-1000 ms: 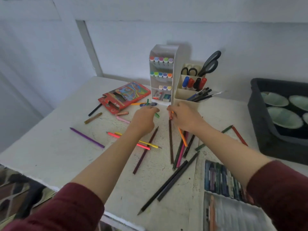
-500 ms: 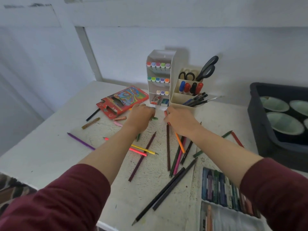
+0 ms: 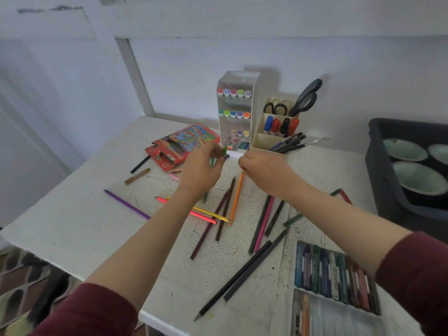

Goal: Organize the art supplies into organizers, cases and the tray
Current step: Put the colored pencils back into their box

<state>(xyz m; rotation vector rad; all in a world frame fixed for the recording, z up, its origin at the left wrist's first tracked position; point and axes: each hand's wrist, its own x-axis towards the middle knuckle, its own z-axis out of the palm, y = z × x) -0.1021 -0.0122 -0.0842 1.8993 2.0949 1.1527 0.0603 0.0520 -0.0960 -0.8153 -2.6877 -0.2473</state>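
Observation:
Loose coloured pencils lie scattered over the white table (image 3: 72, 221). My left hand (image 3: 201, 172) grips a green pencil (image 3: 225, 150), whose tip sticks up past my fingers just in front of the white marker tower (image 3: 235, 80). My right hand (image 3: 265, 174) has its fingers curled at the top end of an orange pencil (image 3: 237, 197), which slants down to the left on the table. The red pencil box (image 3: 184, 145) lies open to the left of the tower. A cream pen holder (image 3: 263, 141) with markers, pens and scissors stands right of it.
Purple (image 3: 126, 204), pink (image 3: 203, 217), yellow (image 3: 211, 213), maroon (image 3: 208, 229) and black pencils (image 3: 242, 275) lie in front of my hands. A brown crayon (image 3: 137, 176) rests at left. A pastel case (image 3: 337, 275) sits front right, a dark tray (image 3: 383, 180) with pale bowls at far right.
Both hands moved forward toward the organizers. My left hand lifted the green pencil upright. The orange pencil swung, its lower end now pointing left.

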